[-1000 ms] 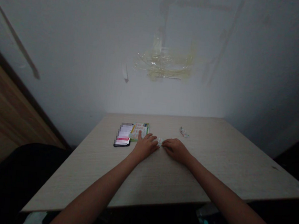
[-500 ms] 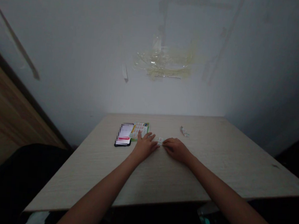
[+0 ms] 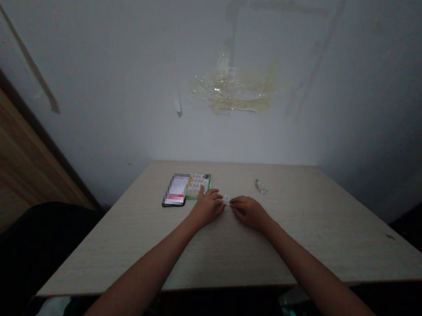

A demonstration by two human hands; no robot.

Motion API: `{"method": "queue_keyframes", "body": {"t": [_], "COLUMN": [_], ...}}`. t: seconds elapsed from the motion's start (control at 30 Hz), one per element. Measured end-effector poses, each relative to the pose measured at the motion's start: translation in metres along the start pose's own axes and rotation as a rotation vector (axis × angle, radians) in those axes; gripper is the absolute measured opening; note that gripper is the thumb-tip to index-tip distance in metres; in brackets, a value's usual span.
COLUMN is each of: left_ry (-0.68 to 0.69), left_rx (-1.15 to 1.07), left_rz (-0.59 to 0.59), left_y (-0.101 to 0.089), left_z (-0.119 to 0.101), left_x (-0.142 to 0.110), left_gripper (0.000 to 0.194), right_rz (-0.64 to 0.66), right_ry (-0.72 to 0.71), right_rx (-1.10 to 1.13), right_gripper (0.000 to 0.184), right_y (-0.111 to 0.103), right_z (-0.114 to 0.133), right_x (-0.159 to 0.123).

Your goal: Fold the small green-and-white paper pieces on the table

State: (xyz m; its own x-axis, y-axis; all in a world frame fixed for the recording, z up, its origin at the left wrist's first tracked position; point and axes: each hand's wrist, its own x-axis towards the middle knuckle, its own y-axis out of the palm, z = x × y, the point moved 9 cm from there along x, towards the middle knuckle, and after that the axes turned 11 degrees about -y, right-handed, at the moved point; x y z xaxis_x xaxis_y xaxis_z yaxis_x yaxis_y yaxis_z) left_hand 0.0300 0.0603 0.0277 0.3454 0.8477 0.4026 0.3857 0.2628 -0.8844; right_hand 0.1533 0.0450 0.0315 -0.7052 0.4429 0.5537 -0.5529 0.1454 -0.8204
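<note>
A small pale piece of printed paper (image 3: 227,198) lies low over the table between my two hands. My left hand (image 3: 207,209) has its thumb and forefinger at the paper's left edge, closed on it, with the other fingers fanned toward a printed green-and-yellow card (image 3: 197,185). At the right edge, my right hand (image 3: 248,211) pinches the paper, its fingers bent together. The print on the paper is too small to read, and fingertips cover part of it. Beyond my left hand, a phone (image 3: 175,190) with a lit, blurred screen lies beside the card.
A crumpled bit of clear wrapper (image 3: 261,187) lies on the light wooden table (image 3: 300,233) behind my right hand. A wall (image 3: 128,98) with old tape (image 3: 237,99) rises at the back. Something dark stands left of the table (image 3: 36,241).
The fingers of my left hand have drawn in slightly, the outer one now nearer the others. My right hand stays almost where it was. The view has shifted a little.
</note>
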Motion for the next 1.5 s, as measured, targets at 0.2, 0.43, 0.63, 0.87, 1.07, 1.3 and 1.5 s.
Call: {"method": "queue_keyframes", "body": {"t": [0.2, 0.43, 0.63, 0.87, 1.07, 1.3, 1.5], "left_ry": [-0.014, 0.022, -0.011, -0.061, -0.045, -0.011, -0.008], "left_rx": [0.028, 0.11, 0.116, 0.043, 0.077, 0.068, 0.086], "left_rz": [0.036, 0.035, -0.009, 0.068, 0.095, 0.178, 0.188], "left_y": [0.001, 0.0, -0.002, 0.004, 0.002, 0.009, 0.008], "left_z": [-0.002, -0.007, -0.001, 0.002, -0.001, 0.0, -0.002], "left_x": [0.0, -0.004, -0.005, 0.0, -0.001, -0.003, -0.004], "left_gripper": [0.02, 0.021, 0.026, 0.026, 0.031, 0.032, 0.033], "right_rz": [-0.015, -0.003, 0.006, 0.029, 0.005, -0.012, -0.009], "right_ry": [0.043, 0.01, -0.005, 0.007, 0.028, 0.092, 0.132], "right_rx": [0.064, 0.066, 0.068, 0.067, 0.079, 0.139, 0.157], "right_gripper": [0.022, 0.021, 0.024, 0.026, 0.026, 0.028, 0.029], "right_y": [-0.006, -0.005, -0.003, 0.0, 0.0, 0.005, 0.005], "right_z": [0.0, 0.001, 0.001, 0.001, -0.001, -0.014, -0.019], "right_x": [-0.001, -0.001, -0.001, 0.001, 0.0, -0.004, -0.005]}}
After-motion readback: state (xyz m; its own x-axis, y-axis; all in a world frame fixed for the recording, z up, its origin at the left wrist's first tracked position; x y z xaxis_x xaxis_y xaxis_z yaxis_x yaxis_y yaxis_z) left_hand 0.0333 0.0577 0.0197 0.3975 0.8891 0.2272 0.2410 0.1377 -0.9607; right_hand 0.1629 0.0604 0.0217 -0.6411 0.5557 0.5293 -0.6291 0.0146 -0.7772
